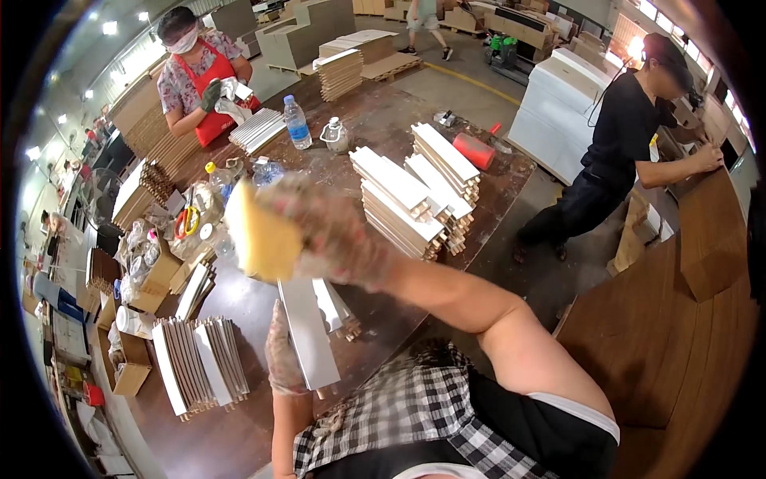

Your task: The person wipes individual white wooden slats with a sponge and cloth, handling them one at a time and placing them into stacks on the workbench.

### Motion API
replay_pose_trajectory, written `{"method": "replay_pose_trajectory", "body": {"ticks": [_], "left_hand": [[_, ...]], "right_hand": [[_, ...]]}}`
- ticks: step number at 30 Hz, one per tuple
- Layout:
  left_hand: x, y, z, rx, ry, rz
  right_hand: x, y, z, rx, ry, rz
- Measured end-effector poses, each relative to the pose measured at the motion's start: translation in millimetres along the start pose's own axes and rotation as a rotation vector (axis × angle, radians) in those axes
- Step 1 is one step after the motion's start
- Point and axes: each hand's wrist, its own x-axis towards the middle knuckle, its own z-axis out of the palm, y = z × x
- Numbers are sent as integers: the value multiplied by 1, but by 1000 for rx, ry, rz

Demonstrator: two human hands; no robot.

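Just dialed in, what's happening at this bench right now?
The person's gloved right hand holds a yellow sponge block raised above the brown worktable. The gloved left hand steadies a white panel strip on the table. Stacks of white strips sit beyond. A co-worker in a red apron handles similar strips.

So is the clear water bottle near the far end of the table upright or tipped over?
Upright: the water bottle stands on its base on the table, cap pointing up.
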Motion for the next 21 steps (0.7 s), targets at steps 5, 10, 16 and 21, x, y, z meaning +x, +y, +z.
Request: {"method": "replay_pose_trajectory", "body": {"ticks": [5,10,16,21], "left_hand": [[19,-15,-46,252,129,328],[1,14,-29,-196,157,143],[5,20,-79,-147,256,102],[-17,-8,-163,1127,511,328]], "right_hand": [[-57,-51,33,259,-175,67],[-66,-101,29,817,-351,163],[-98,-55,27,814,-264,468],[-141,-52,-16,1072,-218,1023]]}}
